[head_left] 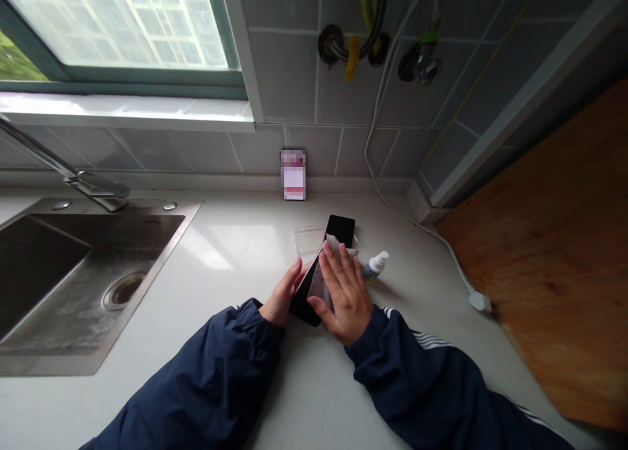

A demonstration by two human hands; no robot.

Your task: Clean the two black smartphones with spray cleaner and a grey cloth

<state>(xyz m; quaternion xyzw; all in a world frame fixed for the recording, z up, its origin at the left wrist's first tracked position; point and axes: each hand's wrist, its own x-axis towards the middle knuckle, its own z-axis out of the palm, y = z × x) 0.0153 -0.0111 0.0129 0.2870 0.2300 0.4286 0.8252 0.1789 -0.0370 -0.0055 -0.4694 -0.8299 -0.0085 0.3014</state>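
Looking down on a pale, glossy stone countertop (230, 254) beside a brushed steel sink (73, 286). Near the middle, tilted up off the counter: a black, glossy slab smartphone (340, 229).

Gripped along its left edge by the curled left hand (283, 297), thumb up the side. Pressed against the screen under the flat, open right hand (345, 293), fingers spread: a small white wipe cloth (338, 244).

Just behind the phone, flat on the counter, a clear plastic phone case (309, 239). Just right of the right hand, a small spray bottle with a white cap (377, 264). Propped against the grey wall tiles, a second small phone with a blurred screen (293, 174).

Judged step: wiping the screen, the top of the glass not yet covered. Called for next: a firm left grip, even flat pressure, and care near the bottle.
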